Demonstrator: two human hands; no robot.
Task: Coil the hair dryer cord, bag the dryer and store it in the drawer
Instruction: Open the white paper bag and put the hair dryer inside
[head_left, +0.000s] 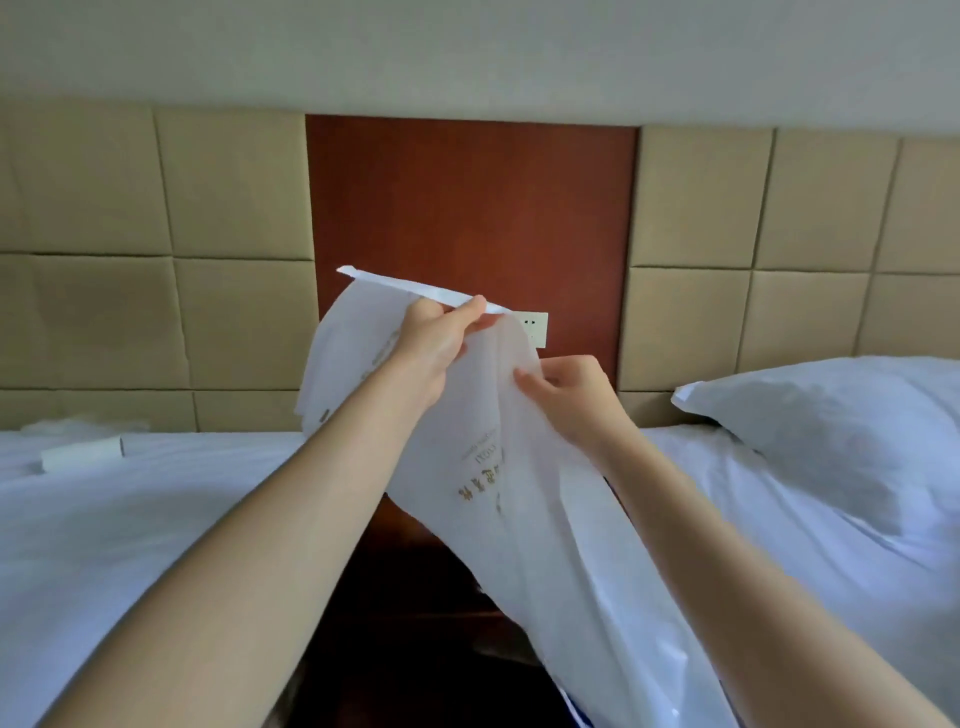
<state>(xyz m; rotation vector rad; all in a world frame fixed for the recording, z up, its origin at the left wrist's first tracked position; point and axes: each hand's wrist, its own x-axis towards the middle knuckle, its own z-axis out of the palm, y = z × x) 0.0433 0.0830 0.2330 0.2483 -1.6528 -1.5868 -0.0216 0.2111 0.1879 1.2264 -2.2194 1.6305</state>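
Note:
A white fabric bag (483, 431) with gold printed lettering hangs in front of me, held up between two beds. My left hand (436, 343) pinches its upper hem near the top edge. My right hand (569, 397) grips the bag's cloth lower down on the right side. The bag's lower part drapes down toward the bottom of the view. No hair dryer, cord or drawer shows in the head view; the dark wooden nightstand (415, 597) below is mostly hidden by my arms and the bag.
A white bed (130, 519) lies on the left with a small white box (83, 454) on it. Another bed with a pillow (831, 431) is on the right. A wall socket (535, 327) sits on the red-brown panel behind the bag.

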